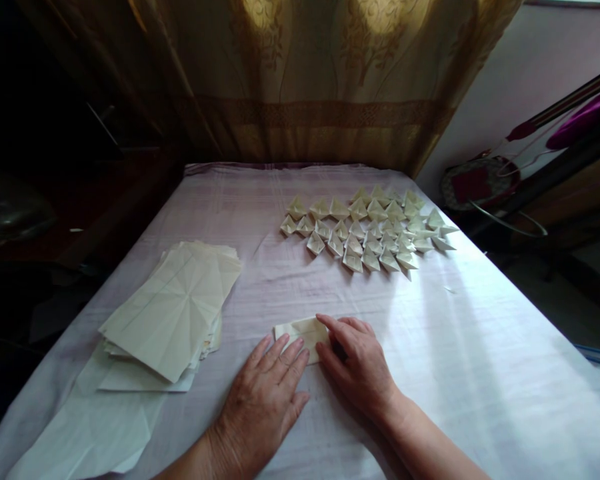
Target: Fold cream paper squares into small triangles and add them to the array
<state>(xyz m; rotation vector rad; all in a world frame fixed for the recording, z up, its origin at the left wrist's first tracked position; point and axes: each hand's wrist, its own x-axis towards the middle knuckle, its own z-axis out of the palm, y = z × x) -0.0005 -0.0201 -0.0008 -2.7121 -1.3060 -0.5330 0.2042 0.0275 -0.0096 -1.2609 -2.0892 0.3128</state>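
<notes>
Paper (pixel 304 327) sits well short of the bench (pixel 260 200)'s far edge, long axis left-right-ish; left hand (pixel 266 400) flat on its near side, right hand (pixel 359 365) touching its right end, can't tell if gripping. Neither's nearer.

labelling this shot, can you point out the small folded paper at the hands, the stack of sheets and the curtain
Folded paper (pixel 307 328): head view, its upper face.
Stack of sheets (pixel 183 300): head view, the creased top sheet.
Curtain (pixel 313 80): head view, its lower middle.
</notes>
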